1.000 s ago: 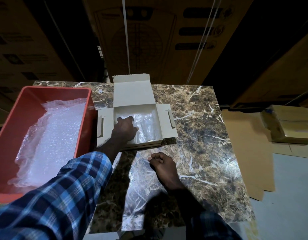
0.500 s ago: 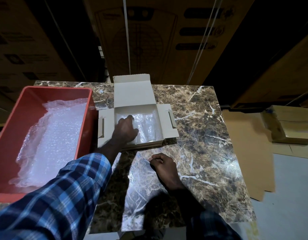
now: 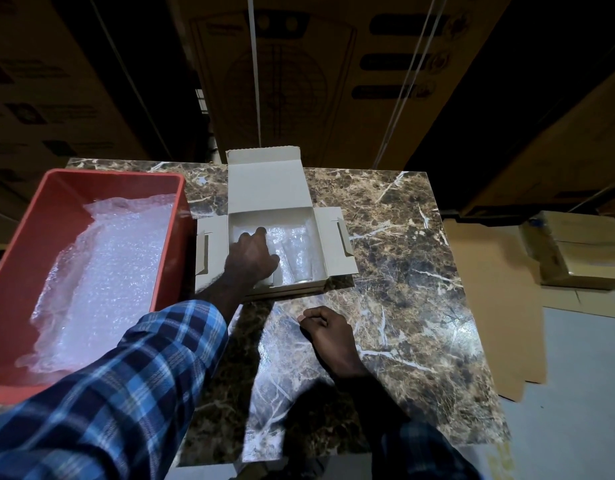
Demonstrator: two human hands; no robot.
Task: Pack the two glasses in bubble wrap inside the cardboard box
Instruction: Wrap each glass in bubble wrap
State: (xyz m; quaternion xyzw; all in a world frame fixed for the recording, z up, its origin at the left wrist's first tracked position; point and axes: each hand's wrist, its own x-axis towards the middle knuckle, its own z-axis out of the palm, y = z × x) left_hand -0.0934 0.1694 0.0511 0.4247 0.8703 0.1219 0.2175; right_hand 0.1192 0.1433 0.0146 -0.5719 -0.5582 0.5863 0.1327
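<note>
Hand work first: left hand [image 3: 252,252] reaches into the cardboard box [image 3: 276,252], fingers extended and resting flat on the left bubble-wrapped glass [image 3: 271,237], pressing it down rather than gripping. Right hand [image 3: 328,332] rests on the counter [image 3: 413,271] just in front of the box, fingers curled into a loose fist, holding nothing.

Second wrapped glass [image 3: 299,252] lies just beside the first, on the right side of the box; both look seated inside. Box lid stands open at the back, side flaps spread out flat to left and right.

Red bin [image 3: 32,237] sits to the left of the box, touching or nearly touching its flap, with loose bubble wrap [image 3: 102,271] piled inside. Flattened cardboard [image 3: 493,299] lies on the floor off the right edge of the counter. Large cartons stacked behind.

Risks, as judged: pressing too hard on the left bundle could crack the glass under thin wrap. The two bundles lie close, so shoving one could knock it against the other. Wrap bulging above the box rim could stop the lid from closing, and forcing it would load the glass.
</note>
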